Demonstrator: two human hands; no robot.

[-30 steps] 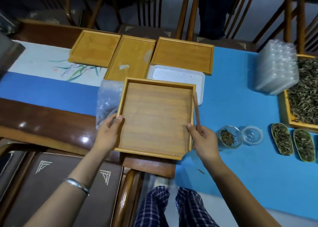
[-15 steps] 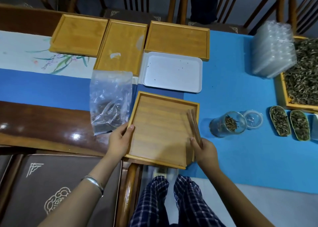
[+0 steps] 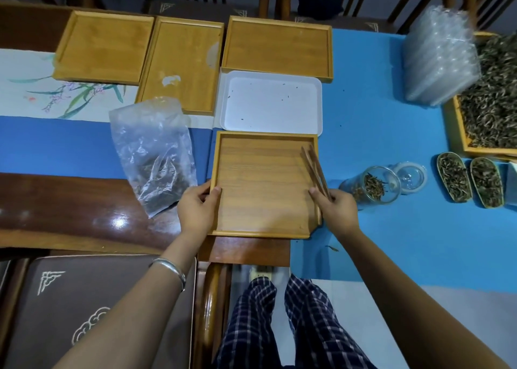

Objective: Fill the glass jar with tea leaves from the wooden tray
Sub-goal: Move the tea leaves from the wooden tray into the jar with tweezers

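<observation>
An empty wooden tray [image 3: 263, 184] lies flat at the table's near edge. My left hand [image 3: 197, 208] grips its left rim, thumb inside. My right hand [image 3: 337, 208] holds wooden tongs [image 3: 314, 170] that slant over the tray's right side. The open glass jar [image 3: 370, 185], with a few tea leaves inside, stands right of the tray, its clear lid [image 3: 411, 177] beside it. A second wooden tray [image 3: 492, 111] heaped with tea leaves sits at the far right.
A white plastic tray [image 3: 270, 101] lies behind the near tray, with three empty wooden trays [image 3: 180, 63] beyond it. A clear plastic bag [image 3: 154, 153] lies to the left. Two small scoops of leaves [image 3: 470, 180] and stacked clear containers [image 3: 439, 58] sit right.
The empty tray has come down from a tilt to lie flat near the table edge. The tongs have shifted from the tray's right rim to over its inside.
</observation>
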